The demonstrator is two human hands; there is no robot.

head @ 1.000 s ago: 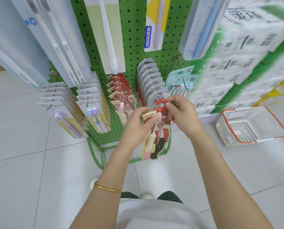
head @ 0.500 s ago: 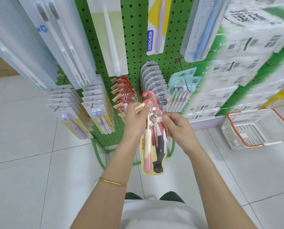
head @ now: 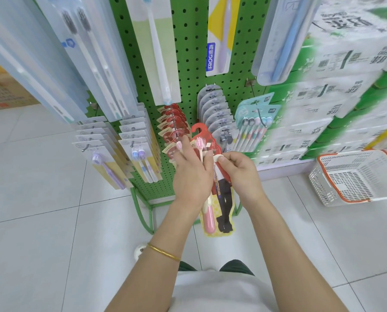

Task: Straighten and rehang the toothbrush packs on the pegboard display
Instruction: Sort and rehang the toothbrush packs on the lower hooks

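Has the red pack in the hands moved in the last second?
Yes. The red pack swung upright, its hook shifting left from the grey packs toward the hanging red row.

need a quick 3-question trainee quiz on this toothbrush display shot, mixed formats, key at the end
1. True or false: the red-hooked pack, held by the left hand and right hand, already hangs on a peg.
2. Where is the white basket? A) on the floor, right of the display; B) hooked on the pegboard; C) on top of the stacked cartons.
3. Fill in: the gold bangle is on the ___ wrist.

Key: 1 false; 2 A; 3 left.
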